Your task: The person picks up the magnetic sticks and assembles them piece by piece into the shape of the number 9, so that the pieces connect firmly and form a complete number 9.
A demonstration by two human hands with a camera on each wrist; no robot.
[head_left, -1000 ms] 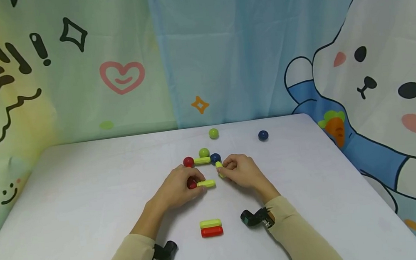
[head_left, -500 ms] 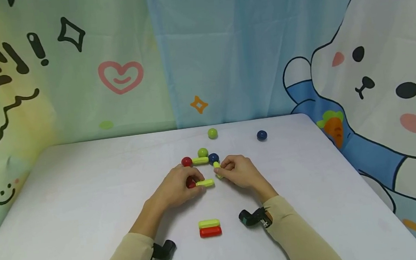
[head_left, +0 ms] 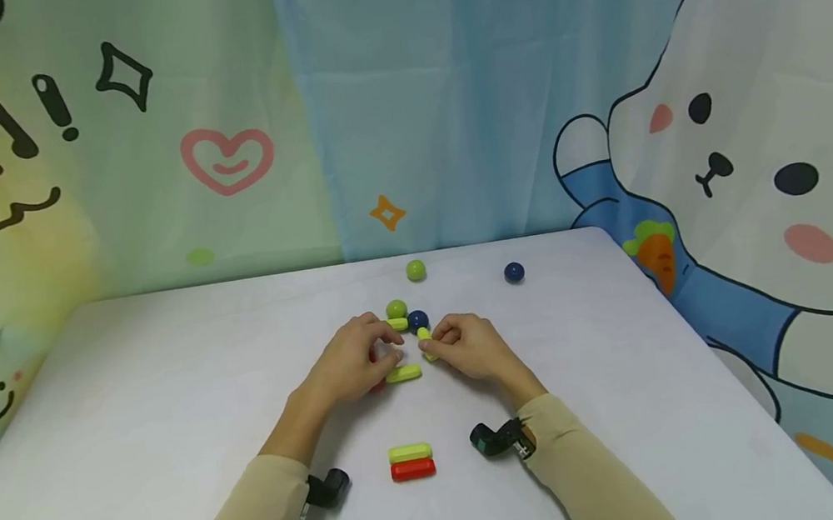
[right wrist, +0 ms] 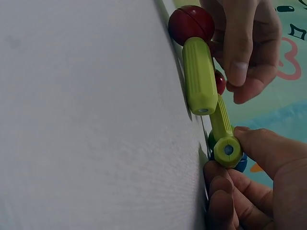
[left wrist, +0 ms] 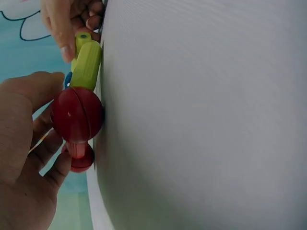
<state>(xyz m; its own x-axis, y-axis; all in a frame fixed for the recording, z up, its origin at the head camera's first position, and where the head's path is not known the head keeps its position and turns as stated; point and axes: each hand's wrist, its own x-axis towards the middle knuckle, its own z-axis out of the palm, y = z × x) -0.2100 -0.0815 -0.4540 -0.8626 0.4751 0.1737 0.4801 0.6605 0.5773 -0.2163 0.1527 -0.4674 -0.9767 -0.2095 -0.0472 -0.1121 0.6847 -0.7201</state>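
My right hand [head_left: 470, 347] pinches a yellow-green toy rod [right wrist: 228, 151] between thumb and fingers. The rod's far end meets a blue ball [head_left: 418, 320]. From that ball another yellow-green rod [head_left: 397, 325] runs left, with a green ball [head_left: 396, 309] just behind it. My left hand [head_left: 354, 358] hovers beside the front red ball [left wrist: 76, 114], thumb and fingers apart, fingertips close to a red rod [left wrist: 76, 149]. This red rod links the front ball to a rear red ball [left wrist: 82, 163]. A front yellow-green rod [head_left: 403, 373] extends right from the front ball, its end near my right fingers.
Nearer me on the white table [head_left: 174, 400] lie a loose yellow-green rod [head_left: 409, 452] and a loose red rod [head_left: 412, 470], side by side. Toward the back edge sit a loose green ball [head_left: 415, 270] and a dark blue ball [head_left: 514, 272]. A printed curtain [head_left: 434, 124] hangs behind.
My left hand has let go of the front red ball and lifted slightly, its fingers spreading. The right hand keeps its pinch on the rod. The head view has shifted a little.
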